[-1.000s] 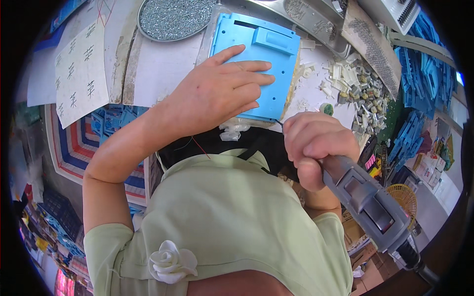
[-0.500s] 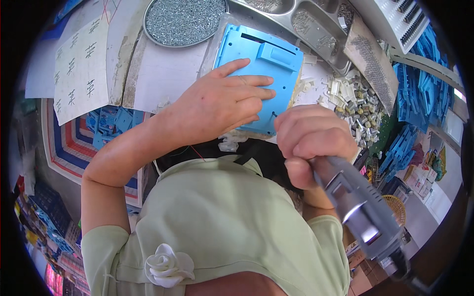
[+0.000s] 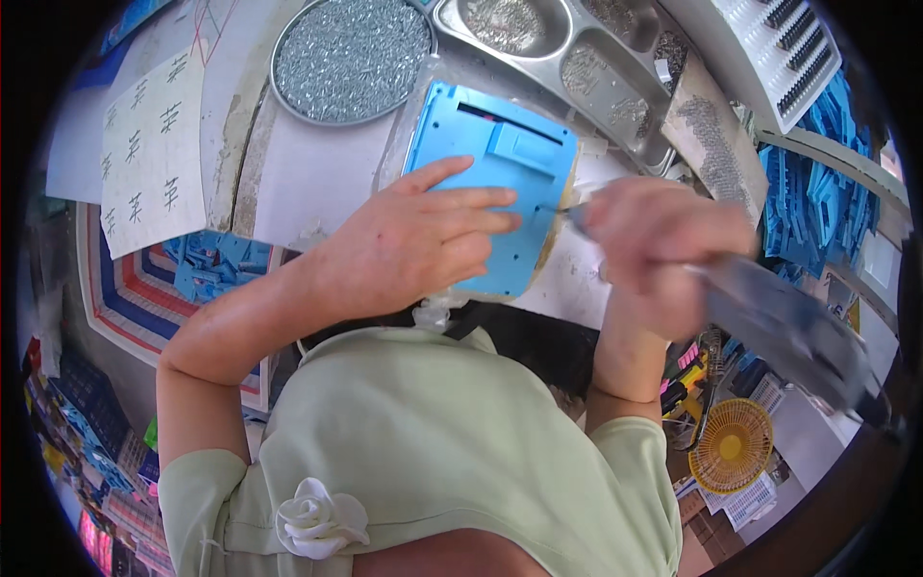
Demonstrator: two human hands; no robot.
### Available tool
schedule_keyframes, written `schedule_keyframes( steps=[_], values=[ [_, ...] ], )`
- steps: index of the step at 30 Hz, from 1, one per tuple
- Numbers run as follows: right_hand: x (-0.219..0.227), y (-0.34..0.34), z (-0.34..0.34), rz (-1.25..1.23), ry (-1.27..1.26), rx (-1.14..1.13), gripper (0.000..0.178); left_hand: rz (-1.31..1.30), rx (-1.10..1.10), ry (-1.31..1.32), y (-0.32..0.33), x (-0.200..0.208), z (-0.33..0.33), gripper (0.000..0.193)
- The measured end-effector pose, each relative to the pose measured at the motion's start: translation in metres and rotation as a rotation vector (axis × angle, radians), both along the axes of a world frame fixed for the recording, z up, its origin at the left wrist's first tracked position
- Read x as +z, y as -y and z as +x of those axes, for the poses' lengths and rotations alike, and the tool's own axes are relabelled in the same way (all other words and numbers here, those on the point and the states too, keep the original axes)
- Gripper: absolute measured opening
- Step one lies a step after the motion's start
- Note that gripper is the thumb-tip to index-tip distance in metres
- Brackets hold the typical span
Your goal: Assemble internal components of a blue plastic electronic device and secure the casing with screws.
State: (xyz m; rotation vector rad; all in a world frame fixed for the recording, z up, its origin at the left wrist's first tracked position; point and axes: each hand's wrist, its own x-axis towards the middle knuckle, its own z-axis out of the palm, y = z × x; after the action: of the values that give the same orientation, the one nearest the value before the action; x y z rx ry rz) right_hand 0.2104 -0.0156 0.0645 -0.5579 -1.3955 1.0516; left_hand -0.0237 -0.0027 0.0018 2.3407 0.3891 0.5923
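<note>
A blue plastic panel [image 3: 457, 130] with a long slot, a raised block and several small holes lies on the worktable. My left hand [image 3: 394, 245] rests flat on its left part, fingers stretched out and apart. In my right hand [image 3: 663, 240], smeared by motion, the fingers are wrapped round a dark grey electric screwdriver [image 3: 793, 327]. The tool leans over to the right, its thin bit pointing left at a hole near the panel's right edge. Whether the bit touches the panel or a screw sits there, I cannot tell.
A round metal tray [image 3: 351, 62] of silvery screws stands at the back left. Beside it is a compartmented steel tray [image 3: 548, 67] with small metal parts. Blue pieces fill a striped container [image 3: 130, 288] at left; a yellow basket [image 3: 733, 444] sits lower right.
The screwdriver bit has gone from the panel's lower right hole to the one above it, and the tool has tilted further rightward. My left hand stays on the panel. The whole view has shifted slightly.
</note>
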Motion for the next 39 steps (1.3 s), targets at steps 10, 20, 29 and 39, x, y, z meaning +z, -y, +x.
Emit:
schedule_keyframes(
  steps=[10,20,29,39],
  values=[
    [-0.016,-0.041,0.004,-0.061,0.092,-0.117,0.018,-0.05,0.023,0.014,0.005,0.001,0.0,0.022],
    [0.042,-0.02,0.0,-0.042,-0.042,0.127,0.028,-0.065,0.167,0.225,0.005,-0.01,0.001,0.017],
    [0.035,-0.007,-0.037,-0.077,-0.093,0.275,0.037,0.002,0.381,0.39,0.003,-0.004,-0.008,0.019],
    [0.036,-0.014,-0.052,-0.119,-0.021,0.318,0.033,0.113,0.376,0.416,-0.005,-0.007,-0.024,0.024]
  ],
)
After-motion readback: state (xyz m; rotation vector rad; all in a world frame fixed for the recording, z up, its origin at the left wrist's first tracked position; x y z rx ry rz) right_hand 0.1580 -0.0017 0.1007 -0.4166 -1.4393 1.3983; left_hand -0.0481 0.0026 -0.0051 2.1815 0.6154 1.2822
